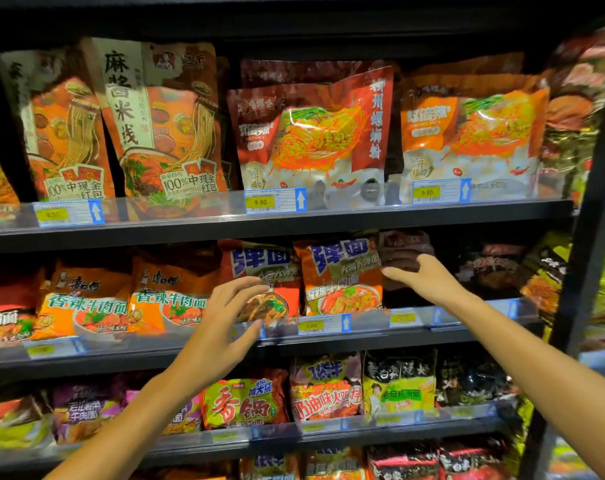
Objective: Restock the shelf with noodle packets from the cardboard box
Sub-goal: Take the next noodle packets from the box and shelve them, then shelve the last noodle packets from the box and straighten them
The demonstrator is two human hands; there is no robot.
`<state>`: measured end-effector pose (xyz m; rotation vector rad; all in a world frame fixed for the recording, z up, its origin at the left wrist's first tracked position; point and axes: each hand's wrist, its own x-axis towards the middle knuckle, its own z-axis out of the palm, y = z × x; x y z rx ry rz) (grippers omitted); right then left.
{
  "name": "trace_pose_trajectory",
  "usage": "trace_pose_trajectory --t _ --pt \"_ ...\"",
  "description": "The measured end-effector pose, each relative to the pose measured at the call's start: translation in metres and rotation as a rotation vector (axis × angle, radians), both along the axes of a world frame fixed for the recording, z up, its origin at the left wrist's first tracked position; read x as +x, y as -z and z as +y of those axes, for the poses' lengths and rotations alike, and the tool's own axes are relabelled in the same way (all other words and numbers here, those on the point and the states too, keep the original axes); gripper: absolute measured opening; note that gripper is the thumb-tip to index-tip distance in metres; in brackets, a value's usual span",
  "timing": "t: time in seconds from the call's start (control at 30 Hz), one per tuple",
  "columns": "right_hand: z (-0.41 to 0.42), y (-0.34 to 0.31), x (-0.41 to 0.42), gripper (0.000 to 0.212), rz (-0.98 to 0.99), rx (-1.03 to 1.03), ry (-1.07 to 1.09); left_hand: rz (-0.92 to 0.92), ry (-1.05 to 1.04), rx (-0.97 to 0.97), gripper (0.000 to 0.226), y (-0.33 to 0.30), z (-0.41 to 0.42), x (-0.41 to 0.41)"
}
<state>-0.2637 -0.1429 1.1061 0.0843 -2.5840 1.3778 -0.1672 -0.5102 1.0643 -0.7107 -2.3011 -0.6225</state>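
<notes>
Two red noodle packets with blue characters stand side by side on the middle shelf (pixel 328 341): the left packet (pixel 259 265) and the right packet (pixel 339 275). My left hand (pixel 224 323) is raised in front of the left packet, fingers spread and relaxed, holding nothing. My right hand (pixel 422 275) reaches to the right edge of the right packet, fingers extended, next to a dark packet (pixel 403 249) set further back. The cardboard box is out of view.
The top shelf (pixel 294 220) carries large orange and red noodle bags behind price tags. Orange packets (pixel 86 303) fill the middle shelf's left side. Lower shelves hold more packets. A black upright post (pixel 592 237) bounds the shelving at the right.
</notes>
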Motion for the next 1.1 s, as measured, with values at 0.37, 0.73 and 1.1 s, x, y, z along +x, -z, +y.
trace_pose_trajectory --t 0.37,0.73,1.1 --pt "0.036 0.049 0.126 0.045 0.233 0.054 -0.038 -0.051 0.192 -0.149 0.041 0.022 0.043 0.020" --pt "0.063 0.129 0.283 0.062 -0.009 0.528 0.086 -0.142 0.387 -0.403 0.058 0.098 0.113 0.055" --pt "0.129 0.190 0.405 0.071 -0.259 0.568 0.167 -0.331 0.460 -0.591 0.084 0.159 0.198 0.116"
